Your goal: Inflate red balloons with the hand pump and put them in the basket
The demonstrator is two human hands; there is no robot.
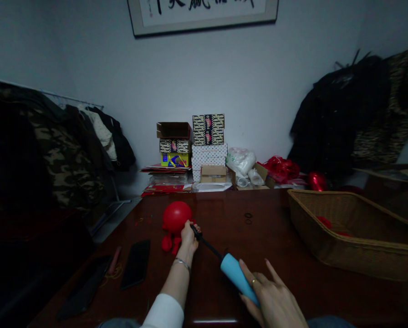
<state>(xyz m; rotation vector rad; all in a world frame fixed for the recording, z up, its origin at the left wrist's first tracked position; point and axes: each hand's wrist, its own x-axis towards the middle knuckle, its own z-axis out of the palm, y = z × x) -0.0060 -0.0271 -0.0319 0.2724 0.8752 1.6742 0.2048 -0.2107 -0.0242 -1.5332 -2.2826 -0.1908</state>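
With the left hand, holds the red balloon by its near side, closing tightly around the meeting place with the front end of the black rod. Cannot tell, behind this hand, the exact border of balloon and rod. With the right hand, holds the light blue pump near its rear end, passing the thumb below and stretching one finger away from it. Has pump and rod in one slanting line, reaching from the lower right up to the left hand. Has the balloon over the brown table, left of the middle, with smaller red bulges under the round part; cannot tell about touching the surface. On the left of the table, shows a black phone, and farther left a dark flat object, a reddish stick and, just beside the stick, yellow rubber bands. On the right, shows a wicker basket with red pieces inside; between basket and balloon, two dark rings. Behind, shows stacked boxes.
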